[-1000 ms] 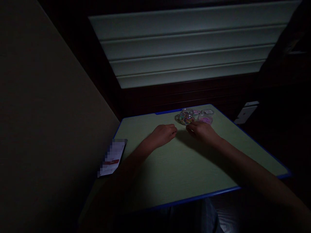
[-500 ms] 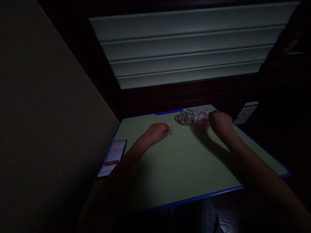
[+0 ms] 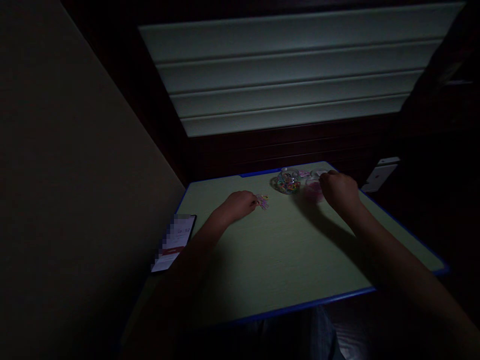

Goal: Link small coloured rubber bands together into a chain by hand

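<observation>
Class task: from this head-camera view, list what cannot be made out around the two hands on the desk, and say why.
Head view only:
The right hand hides what its fingers reach beside the clear pot, whose pink contents are dim.
The left hand may cover part of the small pink and yellow bits, too small to identify.
The clear jar holds coloured contents too small to identify.
The phone has its screen partly pixelated.

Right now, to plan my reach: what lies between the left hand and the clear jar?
Head view: a pink and yellow tangle of bands beside the left hand, short of the clear jar.
</observation>
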A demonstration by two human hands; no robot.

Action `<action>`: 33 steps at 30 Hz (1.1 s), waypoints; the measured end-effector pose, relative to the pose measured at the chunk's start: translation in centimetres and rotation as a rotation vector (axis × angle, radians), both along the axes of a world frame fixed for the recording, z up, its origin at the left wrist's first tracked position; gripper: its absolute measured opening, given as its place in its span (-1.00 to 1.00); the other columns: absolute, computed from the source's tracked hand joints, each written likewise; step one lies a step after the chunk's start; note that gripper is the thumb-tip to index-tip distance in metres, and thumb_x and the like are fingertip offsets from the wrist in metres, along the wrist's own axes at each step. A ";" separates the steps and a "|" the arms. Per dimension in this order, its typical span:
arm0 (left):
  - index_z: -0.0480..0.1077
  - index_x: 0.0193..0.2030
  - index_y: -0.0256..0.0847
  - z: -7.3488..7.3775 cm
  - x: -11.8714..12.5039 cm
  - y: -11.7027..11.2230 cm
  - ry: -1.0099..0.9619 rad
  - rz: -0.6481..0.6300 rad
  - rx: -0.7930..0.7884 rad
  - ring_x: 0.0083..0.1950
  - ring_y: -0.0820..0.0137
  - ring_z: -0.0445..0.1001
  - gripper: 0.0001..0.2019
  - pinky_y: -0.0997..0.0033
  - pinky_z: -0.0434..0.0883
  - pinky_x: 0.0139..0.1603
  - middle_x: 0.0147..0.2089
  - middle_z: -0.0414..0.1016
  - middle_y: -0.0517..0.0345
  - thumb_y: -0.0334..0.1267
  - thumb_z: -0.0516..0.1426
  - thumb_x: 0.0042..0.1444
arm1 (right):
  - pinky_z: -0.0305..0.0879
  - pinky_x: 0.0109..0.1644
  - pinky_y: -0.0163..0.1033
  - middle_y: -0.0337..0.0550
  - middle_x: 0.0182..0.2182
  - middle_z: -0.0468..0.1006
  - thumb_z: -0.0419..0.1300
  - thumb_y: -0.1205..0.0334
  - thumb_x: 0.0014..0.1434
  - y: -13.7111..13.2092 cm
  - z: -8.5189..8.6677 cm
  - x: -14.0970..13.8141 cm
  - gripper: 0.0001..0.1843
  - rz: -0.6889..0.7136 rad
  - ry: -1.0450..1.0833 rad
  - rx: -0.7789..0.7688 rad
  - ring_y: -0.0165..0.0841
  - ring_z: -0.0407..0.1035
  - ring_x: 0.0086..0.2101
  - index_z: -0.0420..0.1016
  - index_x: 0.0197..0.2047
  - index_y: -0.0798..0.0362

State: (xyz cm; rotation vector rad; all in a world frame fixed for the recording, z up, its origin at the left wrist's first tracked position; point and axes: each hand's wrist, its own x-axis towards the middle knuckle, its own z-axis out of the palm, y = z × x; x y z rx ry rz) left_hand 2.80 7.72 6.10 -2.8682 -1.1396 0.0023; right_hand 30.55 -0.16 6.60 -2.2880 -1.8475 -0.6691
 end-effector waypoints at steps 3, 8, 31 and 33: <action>0.47 -0.30 -0.22 -0.3 0.3 -0.2 0.015 0.010 -0.007 -0.29 0.38 0.45 -0.75 0.45 0.28 -0.34 -0.26 0.52 0.03 -0.27 -0.04 0.15 | 0.00 -0.43 -0.27 0.06 -0.31 0.51 -0.13 0.24 0.25 -0.1 0.1 -0.4 -0.61 0.024 0.005 0.005 -0.26 0.41 -0.37 0.51 -0.24 0.17; 0.43 -0.20 -0.20 -1.4 0.9 -0.2 0.006 -0.071 0.059 -0.19 0.36 0.46 -0.73 0.44 0.31 -0.24 -0.16 0.50 0.04 -0.28 -0.08 0.20 | 0.02 -0.41 -0.27 0.07 -0.26 0.52 -0.14 0.23 0.25 -0.3 0.3 -0.8 -0.60 0.034 0.030 -0.032 -0.29 0.40 -0.37 0.51 -0.24 0.16; 0.38 -0.09 -0.23 -3.3 1.1 0.4 0.076 -0.127 0.198 -0.18 0.34 0.47 -0.73 0.39 0.35 -0.25 -0.08 0.44 0.01 -0.36 -0.10 0.23 | -0.05 -0.45 -0.27 0.03 -0.30 0.52 -0.14 0.22 0.26 -0.5 0.4 -0.9 -0.62 0.059 0.044 -0.010 -0.29 0.41 -0.36 0.49 -0.26 0.15; 0.38 -0.09 -0.24 -3.2 1.1 0.3 0.067 -0.113 0.184 -0.17 0.35 0.46 -0.74 0.40 0.36 -0.24 -0.08 0.43 -0.01 -0.37 -0.10 0.22 | -0.04 -0.45 -0.27 0.03 -0.29 0.53 -0.13 0.22 0.25 -0.5 0.4 -0.9 -0.62 0.060 0.050 -0.007 -0.29 0.41 -0.36 0.49 -0.26 0.15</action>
